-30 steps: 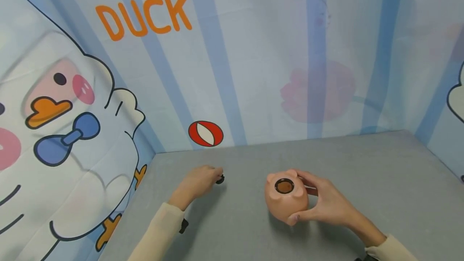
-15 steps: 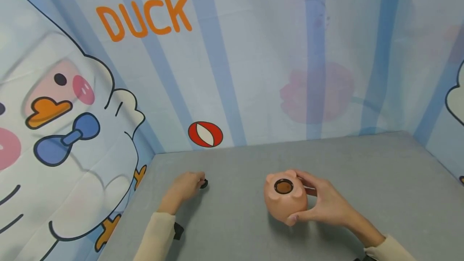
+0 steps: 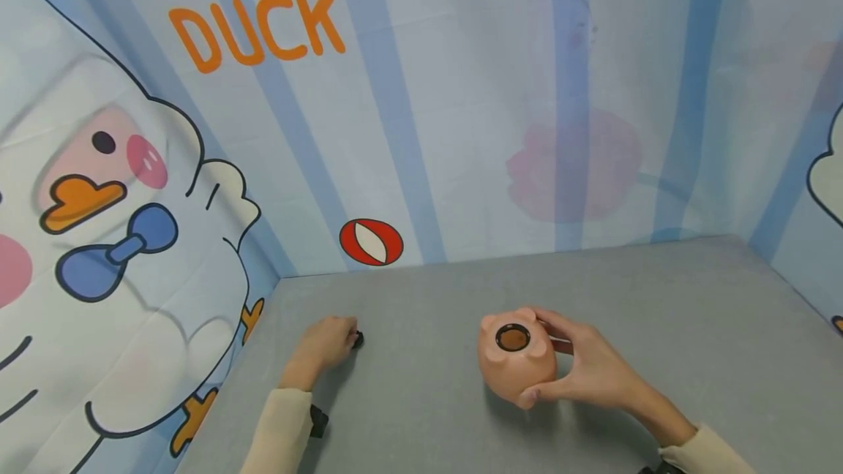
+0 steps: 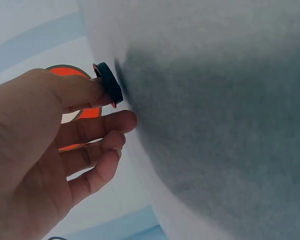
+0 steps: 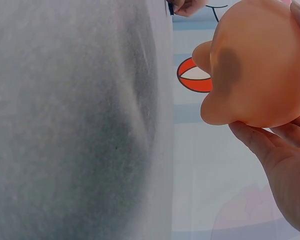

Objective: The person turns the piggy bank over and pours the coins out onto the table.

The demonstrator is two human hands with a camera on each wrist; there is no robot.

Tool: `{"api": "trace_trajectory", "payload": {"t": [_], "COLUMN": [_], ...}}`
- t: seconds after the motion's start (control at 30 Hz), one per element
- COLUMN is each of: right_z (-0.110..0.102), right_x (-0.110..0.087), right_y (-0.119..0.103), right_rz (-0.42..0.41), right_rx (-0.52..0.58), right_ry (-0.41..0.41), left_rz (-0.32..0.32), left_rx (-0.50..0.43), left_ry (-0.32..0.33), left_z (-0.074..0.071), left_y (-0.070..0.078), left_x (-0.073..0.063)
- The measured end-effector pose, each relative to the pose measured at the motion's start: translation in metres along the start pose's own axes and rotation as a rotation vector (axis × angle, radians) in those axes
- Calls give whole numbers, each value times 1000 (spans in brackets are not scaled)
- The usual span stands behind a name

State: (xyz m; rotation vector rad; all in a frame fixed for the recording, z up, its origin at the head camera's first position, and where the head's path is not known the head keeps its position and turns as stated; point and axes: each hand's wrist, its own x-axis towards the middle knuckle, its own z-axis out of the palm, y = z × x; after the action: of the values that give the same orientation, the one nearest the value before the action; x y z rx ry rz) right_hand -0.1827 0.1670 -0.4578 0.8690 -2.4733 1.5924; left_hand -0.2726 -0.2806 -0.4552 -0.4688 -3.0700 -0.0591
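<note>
Backdrop: on my head view, a printed cloth (image 3: 461,93) with a duck and the word DUCK stands behind the grey table (image 3: 658,313); a red and white ball (image 3: 372,242) is printed low on it.
Left hand: I see the left hand (image 3: 326,346) resting low on the table's left part, its fingers curled, pinching a small black cap (image 3: 358,340) at the fingertips.
Left wrist view: only here do I make out the cap (image 4: 109,84) as a flat round disc, held on edge between thumb and forefinger, touching or just above the grey surface; I cannot tell which. The other fingers (image 4: 97,127) curl loosely beneath it.
Piggy bank: a peach-coloured piggy bank (image 3: 516,357) sits right of centre, well apart from the cap, belly up, its round dark-rimmed hole (image 3: 513,337) open to my head camera.
Right hand: the right hand (image 3: 586,371) grips the piggy bank from its right side, thumb at the near edge, fingers round the far side.
Right wrist view: the hole is hidden here; I see the piggy bank's smooth rounded side (image 5: 260,65) and the fingers (image 5: 270,145) under it.
</note>
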Motion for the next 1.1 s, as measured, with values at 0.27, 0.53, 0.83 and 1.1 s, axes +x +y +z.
{"api": "trace_trajectory", "payload": {"t": [0.27, 0.53, 0.83, 1.1], "right_z": [1, 0, -1, -2], "right_x": [-1, -1, -1, -1], "right_y": [1, -1, -2, -2], "right_rz": [-6, 11, 7, 6], "right_rx": [12, 17, -1, 18], "right_ry": [-7, -8, 5, -2], "left_rz": [-31, -34, -59, -138], "left_rx": [7, -22, -35, -97], "left_ry": [-27, -39, -47, -67], "left_z": [6, 10, 5, -10], "left_y": [-3, -5, -3, 6], "left_x": [-2, 0, 0, 0]}}
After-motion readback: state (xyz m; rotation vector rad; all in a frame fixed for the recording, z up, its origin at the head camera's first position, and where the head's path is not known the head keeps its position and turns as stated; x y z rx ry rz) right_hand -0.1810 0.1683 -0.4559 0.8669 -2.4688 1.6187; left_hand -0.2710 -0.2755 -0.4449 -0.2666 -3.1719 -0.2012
